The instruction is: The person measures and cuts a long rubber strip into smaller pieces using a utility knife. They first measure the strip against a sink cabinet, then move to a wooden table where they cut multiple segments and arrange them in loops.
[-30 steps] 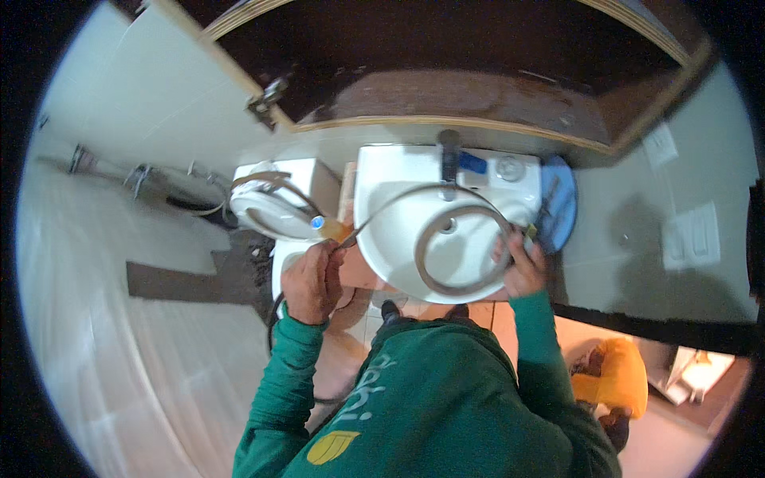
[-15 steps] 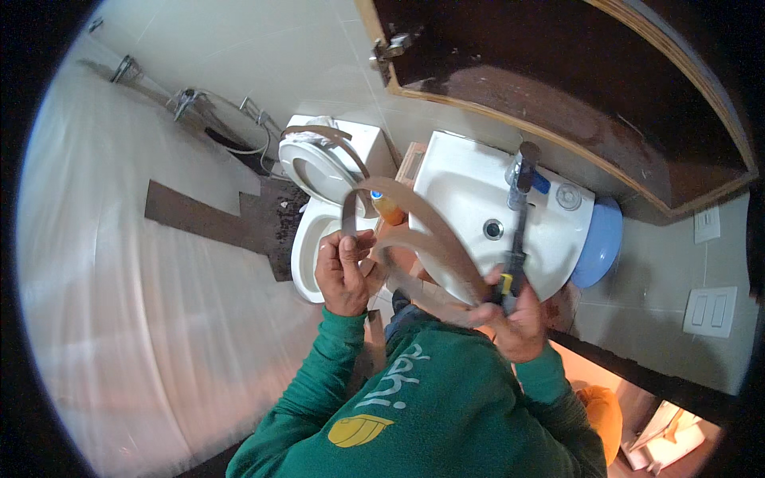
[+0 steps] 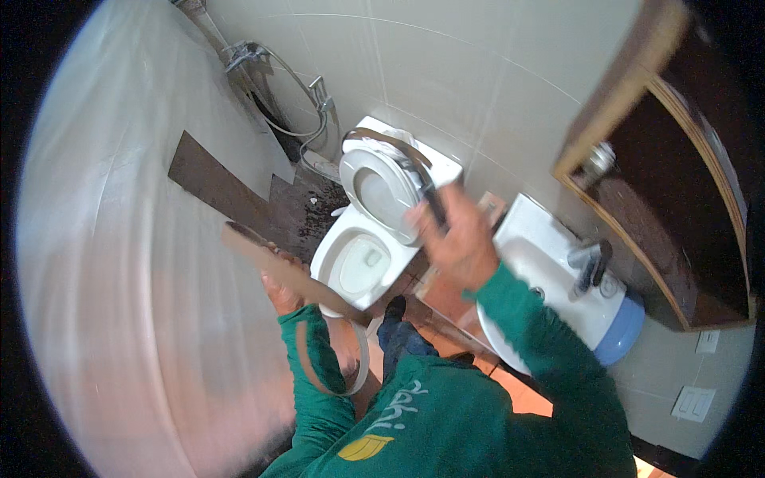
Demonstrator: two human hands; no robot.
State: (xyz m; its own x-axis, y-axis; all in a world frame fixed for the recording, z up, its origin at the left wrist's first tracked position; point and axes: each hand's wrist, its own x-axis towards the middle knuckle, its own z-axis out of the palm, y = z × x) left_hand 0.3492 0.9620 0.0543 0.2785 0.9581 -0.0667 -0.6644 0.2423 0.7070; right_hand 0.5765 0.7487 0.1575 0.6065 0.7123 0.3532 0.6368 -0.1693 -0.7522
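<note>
My left hand (image 3: 280, 293) is closed on a long, thin brown strip (image 3: 307, 279), flat and flexible like edge banding. Its tail curls into a loop over my left forearm; part of that hand is behind the strip. My right hand (image 3: 462, 245), smeared by motion, reaches in front of the raised toilet lid and seat. In its fingers is a slim dark tool (image 3: 433, 205), too blurred to name more exactly. Another curved brown strip (image 3: 390, 142) lies across the toilet tank, beside a crumpled white cloth or bag.
The toilet bowl (image 3: 355, 267) stands uncovered in front of me. To the right are a white washbasin (image 3: 522, 239) with a tap, a blue basin (image 3: 620, 333) and a wooden cabinet (image 3: 637, 191) jutting from the wall. Translucent plastic sheeting (image 3: 103, 263) hangs at left.
My view has swung left toward the toilet. My right hand has left the strip near the washbasin and moved to the toilet tank with the dark tool; my left hand still holds the strip.
</note>
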